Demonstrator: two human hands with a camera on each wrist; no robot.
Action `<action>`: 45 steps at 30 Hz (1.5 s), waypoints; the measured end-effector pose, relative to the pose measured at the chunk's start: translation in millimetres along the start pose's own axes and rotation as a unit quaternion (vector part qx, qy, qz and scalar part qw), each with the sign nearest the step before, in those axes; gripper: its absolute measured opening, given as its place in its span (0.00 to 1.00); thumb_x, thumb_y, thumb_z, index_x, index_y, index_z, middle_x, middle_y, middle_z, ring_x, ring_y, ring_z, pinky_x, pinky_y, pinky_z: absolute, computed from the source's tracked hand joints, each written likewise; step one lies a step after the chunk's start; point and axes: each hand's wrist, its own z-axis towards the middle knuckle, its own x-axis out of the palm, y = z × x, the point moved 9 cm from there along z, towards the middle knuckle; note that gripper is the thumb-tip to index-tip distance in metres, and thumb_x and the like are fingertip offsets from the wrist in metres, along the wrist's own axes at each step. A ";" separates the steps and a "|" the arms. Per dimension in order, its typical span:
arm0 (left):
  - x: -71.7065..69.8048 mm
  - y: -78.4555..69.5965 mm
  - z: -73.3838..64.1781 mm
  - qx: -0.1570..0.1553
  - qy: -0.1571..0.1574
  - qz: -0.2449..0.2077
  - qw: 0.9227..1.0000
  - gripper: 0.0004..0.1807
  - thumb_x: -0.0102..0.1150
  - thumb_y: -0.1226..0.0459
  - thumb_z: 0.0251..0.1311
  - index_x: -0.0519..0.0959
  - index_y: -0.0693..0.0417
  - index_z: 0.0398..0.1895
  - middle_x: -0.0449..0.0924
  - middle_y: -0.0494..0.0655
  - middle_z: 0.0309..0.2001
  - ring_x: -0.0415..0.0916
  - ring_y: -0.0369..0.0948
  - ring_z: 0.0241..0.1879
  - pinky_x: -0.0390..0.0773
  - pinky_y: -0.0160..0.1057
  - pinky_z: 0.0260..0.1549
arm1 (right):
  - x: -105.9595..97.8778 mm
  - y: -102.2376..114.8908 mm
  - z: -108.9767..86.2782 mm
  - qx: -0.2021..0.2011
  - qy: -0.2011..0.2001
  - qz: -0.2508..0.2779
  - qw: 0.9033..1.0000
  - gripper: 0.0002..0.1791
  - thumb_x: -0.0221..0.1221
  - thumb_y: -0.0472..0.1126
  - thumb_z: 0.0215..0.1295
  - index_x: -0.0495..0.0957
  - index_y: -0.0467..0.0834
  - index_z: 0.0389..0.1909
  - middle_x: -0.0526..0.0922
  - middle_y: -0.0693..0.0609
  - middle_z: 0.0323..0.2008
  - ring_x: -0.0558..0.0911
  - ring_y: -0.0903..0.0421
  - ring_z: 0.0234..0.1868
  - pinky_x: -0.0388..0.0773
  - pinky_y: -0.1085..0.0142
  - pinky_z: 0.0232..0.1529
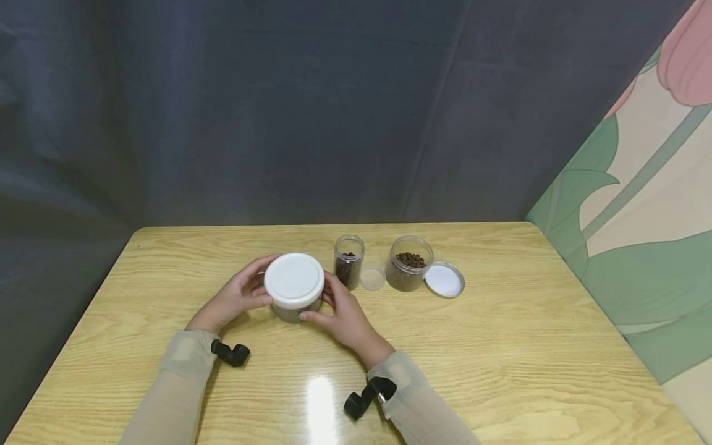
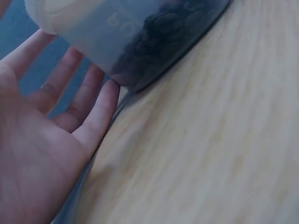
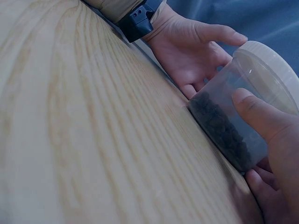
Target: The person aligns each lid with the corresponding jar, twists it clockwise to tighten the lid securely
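Observation:
Between both hands is a clear plastic jar [image 1: 287, 313] with a white lid [image 1: 295, 277] on it; a layer of dark, bean-like pieces [image 3: 217, 123] covers its bottom. It appears to stand upright on the table. My left hand [image 1: 241, 292] holds the jar's left side, thumb at the lid and fingertips [image 2: 112, 88] against the wall. On the other side my right hand [image 1: 347, 315] grips the body, its thumb [image 3: 257, 112] across the near wall and its fingers partly hidden behind.
Behind my right hand stand a narrow open jar [image 1: 349, 262] and a wider open jar [image 1: 406, 275], both with dark beans inside. A small round lid [image 1: 372, 278] lies between them, and a white-lined lid [image 1: 445, 280] lies to the right. A dark curtain [image 1: 311, 111] hangs behind the wooden table [image 1: 500, 346].

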 end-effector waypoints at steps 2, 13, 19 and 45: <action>1.7 -1.1 1.1 0.006 0.004 -0.001 1.000 0.47 0.69 0.69 0.62 0.54 0.56 0.80 0.61 0.45 0.74 0.68 0.35 0.66 0.70 0.30 0.64 | 0.0 -0.1 -0.1 0.000 0.000 0.000 1.000 0.48 0.76 0.33 0.53 0.61 0.38 0.74 0.70 0.41 0.70 0.72 0.51 0.69 0.70 0.67 0.68; 5.1 -3.6 3.0 0.011 0.005 0.012 1.000 0.49 0.72 0.62 0.60 0.54 0.56 0.80 0.55 0.55 0.77 0.64 0.31 0.68 0.68 0.28 0.66 | 0.3 -0.2 -0.4 -0.001 0.002 0.004 1.000 0.48 0.76 0.33 0.54 0.61 0.39 0.74 0.70 0.43 0.70 0.72 0.52 0.69 0.69 0.67 0.68; 5.0 -1.5 2.7 0.005 0.013 0.021 1.000 0.49 0.69 0.63 0.63 0.51 0.54 0.81 0.48 0.60 0.79 0.62 0.28 0.69 0.66 0.27 0.66 | -0.3 1.4 0.3 -0.011 0.006 0.008 1.000 0.48 0.75 0.34 0.54 0.62 0.40 0.74 0.70 0.43 0.70 0.71 0.50 0.70 0.69 0.65 0.69; 1.7 -5.1 3.8 0.024 -0.009 0.043 0.999 0.45 0.73 0.67 0.58 0.59 0.57 0.77 0.70 0.47 0.62 0.72 0.38 0.60 0.74 0.31 0.61 | -0.6 -1.8 1.4 -0.005 0.006 0.012 1.000 0.48 0.75 0.31 0.54 0.62 0.38 0.74 0.71 0.41 0.69 0.72 0.48 0.69 0.69 0.62 0.69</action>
